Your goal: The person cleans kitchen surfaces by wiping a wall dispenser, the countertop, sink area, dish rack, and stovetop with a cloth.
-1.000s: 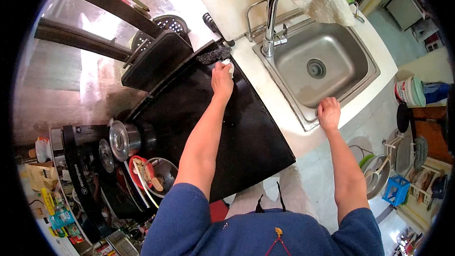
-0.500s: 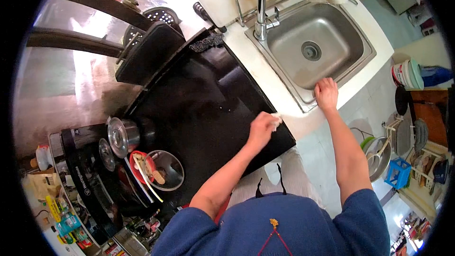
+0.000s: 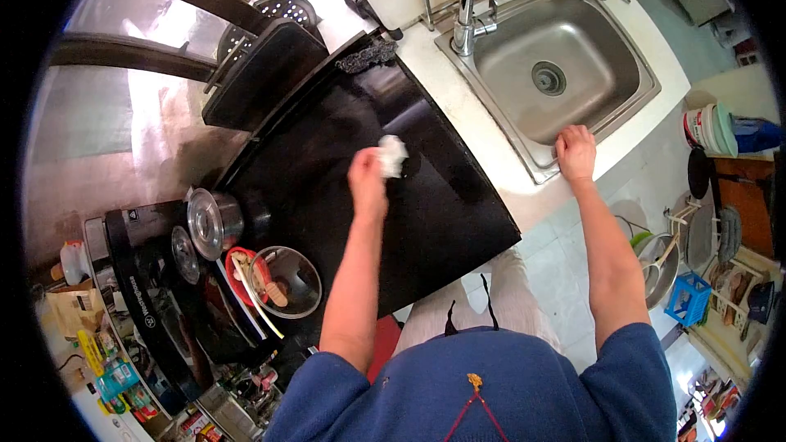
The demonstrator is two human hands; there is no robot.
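My left hand (image 3: 368,184) is over the black stovetop (image 3: 442,225), its fingers pinched on a crumpled white wad (image 3: 391,156) that looks like tissue or a thin cloth. A few small pale specks lie on the black surface beside the wad. At the near corner of the steel sink (image 3: 524,143), my right hand (image 3: 575,152) has its fingers curled over the rim. The sink basin shows a round drain (image 3: 548,78), and no water runs from the chrome faucet (image 3: 465,12).
Left of the stovetop stand a lidded metal pot (image 3: 214,221), a red bowl (image 3: 241,274) with a wooden-handled brush, and a glass lid (image 3: 286,282). A dark scouring pad (image 3: 368,56) lies at the back edge. A black panel (image 3: 266,74) stands behind.
My left hand has moved from the stovetop's right edge leftward and farther away, carrying the white wad. My right hand stays on the sink rim. The whole view has shifted slightly.
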